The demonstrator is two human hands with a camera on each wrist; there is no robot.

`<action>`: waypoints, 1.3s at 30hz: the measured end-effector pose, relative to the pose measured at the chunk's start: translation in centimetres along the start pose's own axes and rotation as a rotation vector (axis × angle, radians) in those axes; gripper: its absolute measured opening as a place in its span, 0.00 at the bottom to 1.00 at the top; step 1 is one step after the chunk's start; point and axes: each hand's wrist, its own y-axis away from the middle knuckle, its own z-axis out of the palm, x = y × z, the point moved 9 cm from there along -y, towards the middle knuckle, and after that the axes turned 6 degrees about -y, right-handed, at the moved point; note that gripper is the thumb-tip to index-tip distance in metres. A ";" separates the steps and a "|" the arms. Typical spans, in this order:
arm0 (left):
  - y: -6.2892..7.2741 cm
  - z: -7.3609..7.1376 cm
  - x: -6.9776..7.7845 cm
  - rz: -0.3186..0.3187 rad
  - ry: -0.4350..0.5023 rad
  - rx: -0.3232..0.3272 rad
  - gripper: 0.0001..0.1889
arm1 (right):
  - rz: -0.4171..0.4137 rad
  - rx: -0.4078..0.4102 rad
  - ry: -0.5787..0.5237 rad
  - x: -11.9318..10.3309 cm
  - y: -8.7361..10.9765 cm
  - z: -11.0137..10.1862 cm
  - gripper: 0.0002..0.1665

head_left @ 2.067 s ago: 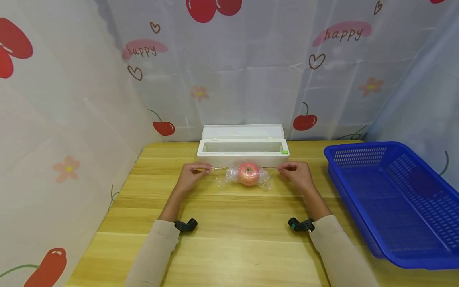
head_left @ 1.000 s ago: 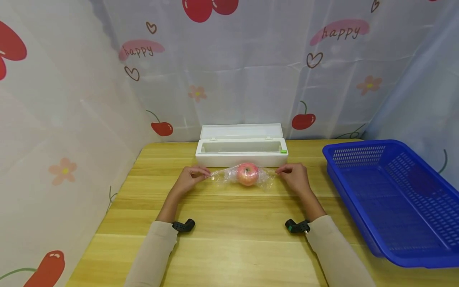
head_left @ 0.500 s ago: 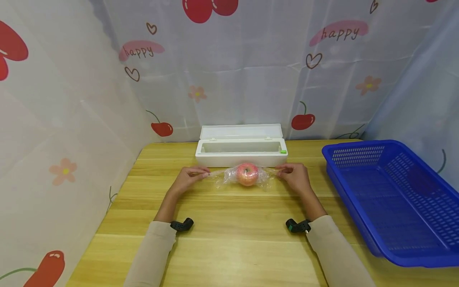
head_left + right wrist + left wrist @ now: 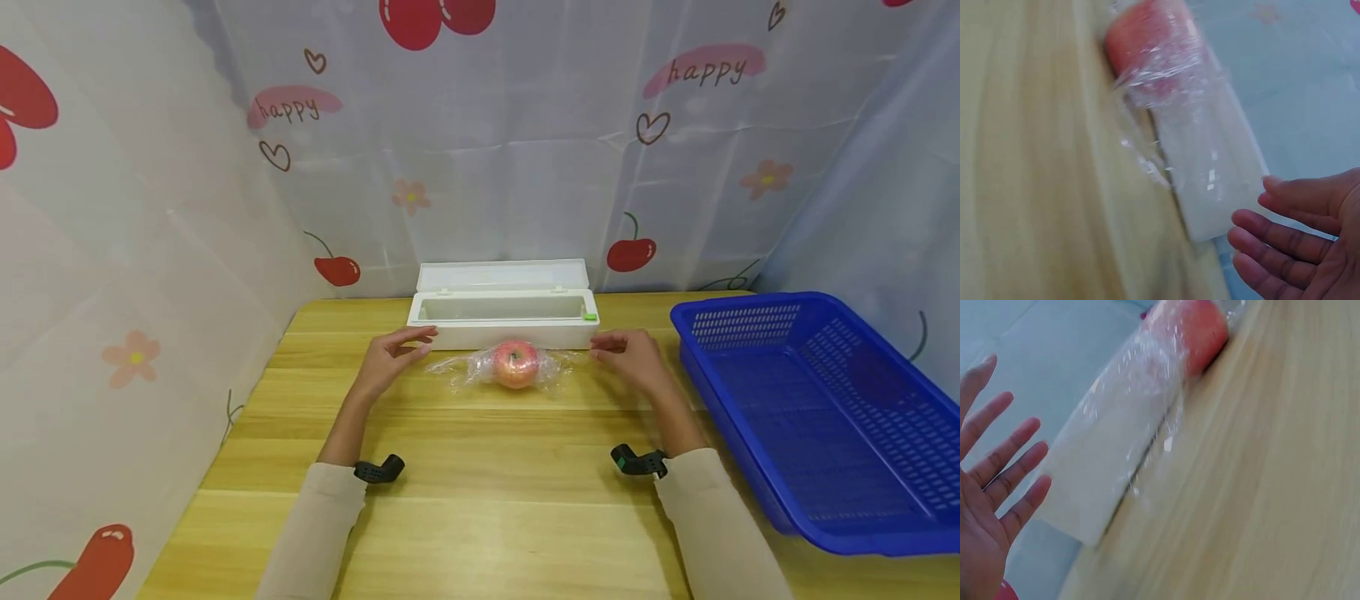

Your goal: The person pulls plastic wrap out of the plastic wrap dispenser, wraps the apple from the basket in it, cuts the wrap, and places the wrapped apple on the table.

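Note:
A red apple [image 4: 515, 364] sits on the wooden table, wrapped in clear cling film [image 4: 471, 367] whose loose ends spread out to both sides. Just left of the film, my left hand [image 4: 390, 357] has its fingers spread and holds nothing, as the left wrist view shows. My right hand [image 4: 632, 357] is off the film's right end, its fingers relaxed and slightly bent, with nothing in them. Right behind the apple stands a long white cling film box [image 4: 504, 336] with its lid [image 4: 502, 273] tipped back.
A blue plastic basket [image 4: 787, 492] with perforated sides stands on the right of the wooden table [image 4: 480, 533]. A curtain printed with cherries and hearts [image 4: 495, 183] closes off the back and the sides. A black wrist camera [image 4: 378, 469] is on the left wrist.
Both hands have let go of the film's ends and moved slightly outward and up. The film ends now lie loose beside the apple, which stays where it was.

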 end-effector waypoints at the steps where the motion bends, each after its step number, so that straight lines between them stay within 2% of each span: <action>1: -0.2 0.3 0.1 0.012 -0.006 -0.010 0.21 | -0.010 0.007 0.012 -0.6 0.1 -0.2 0.19; 7: -1.3 2.9 2.6 0.073 -0.077 -0.076 0.26 | -0.082 -0.024 -0.028 -4.0 0.5 0.1 0.22; 11: -2.1 4.9 3.8 0.074 -0.145 -0.111 0.29 | -0.143 -0.058 -0.069 -6.1 0.7 1.2 0.23; 16: -3.1 7.2 4.4 0.066 -0.214 -0.158 0.31 | -0.193 -0.087 -0.086 -7.6 0.6 2.7 0.23; 21: -3.9 9.1 4.2 0.087 -0.248 -0.188 0.32 | -0.200 -0.107 -0.049 -7.7 0.0 4.2 0.23; 26: -4.4 10.3 3.5 0.069 -0.281 -0.204 0.34 | -0.208 -0.115 -0.027 -7.5 -0.4 5.2 0.24; 39: -4.3 11.3 1.9 0.070 -0.313 -0.169 0.36 | -0.217 -0.167 0.006 -5.9 -1.2 7.9 0.32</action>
